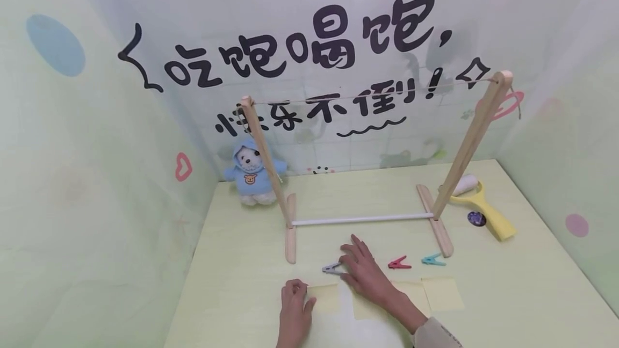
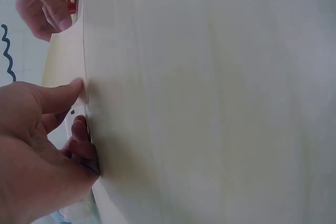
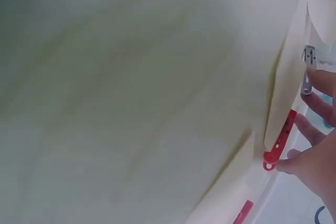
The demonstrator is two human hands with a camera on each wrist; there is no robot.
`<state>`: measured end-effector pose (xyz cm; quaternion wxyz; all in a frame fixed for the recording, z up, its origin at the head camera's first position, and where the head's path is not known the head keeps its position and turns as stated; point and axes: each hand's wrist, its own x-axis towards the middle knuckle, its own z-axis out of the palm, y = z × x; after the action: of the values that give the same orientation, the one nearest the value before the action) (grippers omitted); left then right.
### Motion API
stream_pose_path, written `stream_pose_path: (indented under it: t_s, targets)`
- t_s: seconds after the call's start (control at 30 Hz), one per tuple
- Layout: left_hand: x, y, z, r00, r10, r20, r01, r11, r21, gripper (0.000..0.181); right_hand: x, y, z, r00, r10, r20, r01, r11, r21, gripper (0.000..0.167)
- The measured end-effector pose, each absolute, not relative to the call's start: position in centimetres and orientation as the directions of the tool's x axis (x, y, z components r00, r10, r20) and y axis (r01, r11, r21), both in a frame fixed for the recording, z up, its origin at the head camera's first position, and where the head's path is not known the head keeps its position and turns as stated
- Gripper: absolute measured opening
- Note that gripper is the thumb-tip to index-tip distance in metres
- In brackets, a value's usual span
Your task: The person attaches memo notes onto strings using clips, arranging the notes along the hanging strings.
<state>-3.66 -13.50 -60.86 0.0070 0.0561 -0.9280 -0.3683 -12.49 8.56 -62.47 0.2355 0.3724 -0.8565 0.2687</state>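
Observation:
In the head view my left hand [image 1: 296,310] touches the upper left corner of a yellow paper square [image 1: 325,298]; in the left wrist view its thumb lies on that paper [image 2: 65,56], the fingers bent beside it. My right hand [image 1: 368,274] pinches a grey clip [image 1: 331,268] between thumb and index finger, the other fingers spread. The right wrist view shows the grey clip [image 3: 308,72] at two fingertips and a red clip [image 3: 280,140] below. To the right are a red clip [image 1: 399,263] and a teal clip [image 1: 433,260]. Paper squares [image 1: 442,294] lie nearer me.
A wooden frame [image 1: 471,144] with a string across its top and a white bar [image 1: 362,219] stands behind the hands. At its left is a plush toy in blue [image 1: 251,176]; at its right lie a yellow-handled roller [image 1: 493,214] and a dark round object [image 1: 476,218].

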Motion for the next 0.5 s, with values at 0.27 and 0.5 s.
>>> stream_pose_path:
  t_s: [0.27, 0.5]
  targets:
    - [-3.9, -13.6, -60.7, -0.996, -0.092, 0.003, -0.062, 0.694, 0.717, 0.008, -14.4, 9.5, -64.0, -0.653, -0.393, 0.647, -0.755, 0.399, -0.521, 0.024]
    - [-4.1, -13.6, -60.4, -0.989, -0.144, 0.012, -0.063, 0.506, 0.860, 0.013, -14.4, 10.6, -58.5, -0.755, -0.388, 0.528, -0.655, 0.415, -0.631, 0.038]
